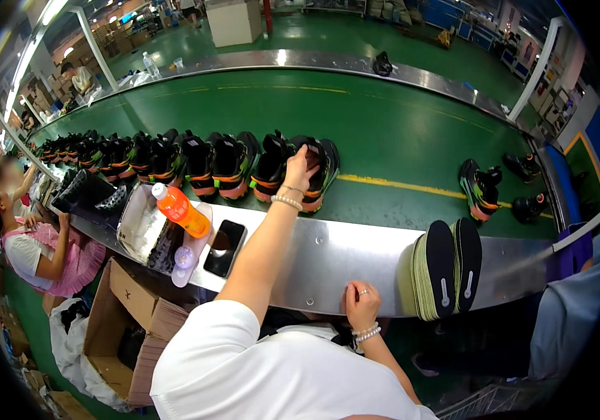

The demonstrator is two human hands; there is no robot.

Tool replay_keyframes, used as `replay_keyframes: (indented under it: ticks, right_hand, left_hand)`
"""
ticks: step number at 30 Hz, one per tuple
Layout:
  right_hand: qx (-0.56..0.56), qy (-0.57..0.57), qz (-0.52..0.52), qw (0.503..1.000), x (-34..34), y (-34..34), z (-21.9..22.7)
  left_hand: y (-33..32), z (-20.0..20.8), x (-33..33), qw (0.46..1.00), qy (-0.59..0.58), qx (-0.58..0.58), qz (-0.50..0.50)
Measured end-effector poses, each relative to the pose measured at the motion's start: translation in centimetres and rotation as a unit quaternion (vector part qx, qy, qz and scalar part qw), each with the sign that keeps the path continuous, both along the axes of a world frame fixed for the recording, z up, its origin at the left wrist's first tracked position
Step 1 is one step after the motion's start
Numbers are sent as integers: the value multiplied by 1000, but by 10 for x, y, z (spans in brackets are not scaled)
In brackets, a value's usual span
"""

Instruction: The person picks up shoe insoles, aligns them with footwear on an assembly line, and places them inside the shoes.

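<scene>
A row of black sneakers with green and orange trim runs along the green conveyor belt. At its right end, my left hand (301,170) is closed on a sneaker (329,171), its fingers partly hidden in the shoe's opening. Against it on the left stands another sneaker (270,168). My right hand (361,302) rests, fingers curled in and nothing visible in them, by the near edge of the metal ledge (342,259). To the right of that hand are two stacks of insoles (434,269), black-topped with yellow-green edges.
On the ledge's left lie a phone (225,248), an orange drink bottle (182,211) and a white box (143,222). A cardboard box (121,329) stands below. More sneakers (480,189) sit at the belt's right. A co-worker (48,252) is at left, another person's sleeve (571,315) at right.
</scene>
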State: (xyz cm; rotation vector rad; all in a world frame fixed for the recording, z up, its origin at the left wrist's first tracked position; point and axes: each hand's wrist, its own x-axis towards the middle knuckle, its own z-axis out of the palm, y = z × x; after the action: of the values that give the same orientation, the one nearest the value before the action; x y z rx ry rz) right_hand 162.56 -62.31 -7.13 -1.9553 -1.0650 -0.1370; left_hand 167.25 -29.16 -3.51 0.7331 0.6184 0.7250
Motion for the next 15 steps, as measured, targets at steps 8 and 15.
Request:
replay_keyframes:
  ticks: [8, 15]
  right_hand:
    - [14, 19, -35, 999, 1, -1, -6]
    - [20, 15, -18, 1000, 3, -4, -2]
  left_hand:
    - [-11, 5, -4, 999, 7, 5, 50]
    - [-12, 0, -5, 992, 38, 103, 60]
